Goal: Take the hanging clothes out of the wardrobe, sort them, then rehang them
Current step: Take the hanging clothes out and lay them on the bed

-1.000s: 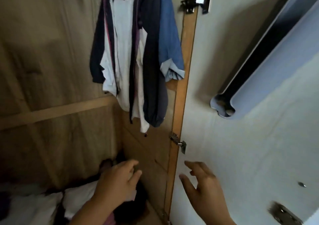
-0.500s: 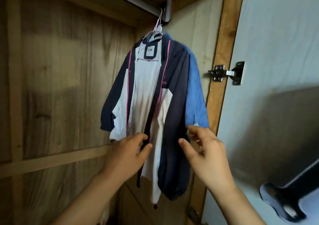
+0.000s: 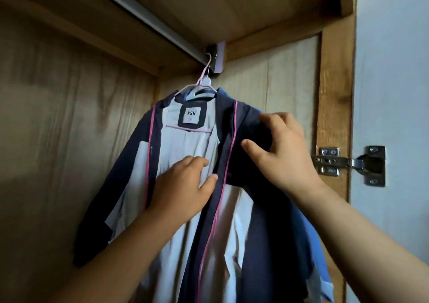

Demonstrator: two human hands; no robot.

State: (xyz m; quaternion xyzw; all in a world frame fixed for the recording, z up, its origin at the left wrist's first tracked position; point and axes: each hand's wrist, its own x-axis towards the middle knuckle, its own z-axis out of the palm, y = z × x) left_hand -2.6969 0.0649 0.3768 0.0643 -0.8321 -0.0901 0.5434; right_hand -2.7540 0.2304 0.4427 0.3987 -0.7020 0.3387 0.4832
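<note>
Navy jacket (image 3: 234, 244) on hanger (image 3: 201, 85), right hand (image 3: 282, 154) gripping shoulder

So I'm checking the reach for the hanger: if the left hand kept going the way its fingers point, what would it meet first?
Probably the jacket's pale lining: the left hand already lies against it, fingers pointing up and right toward the label. The hanger is higher; depth is unclear.

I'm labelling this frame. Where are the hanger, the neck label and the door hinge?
hanger (image 3: 204, 82): head view, neck below the hook.
neck label (image 3: 191, 116): head view, middle of its white patch.
door hinge (image 3: 334, 161): head view, metal arm.
</note>
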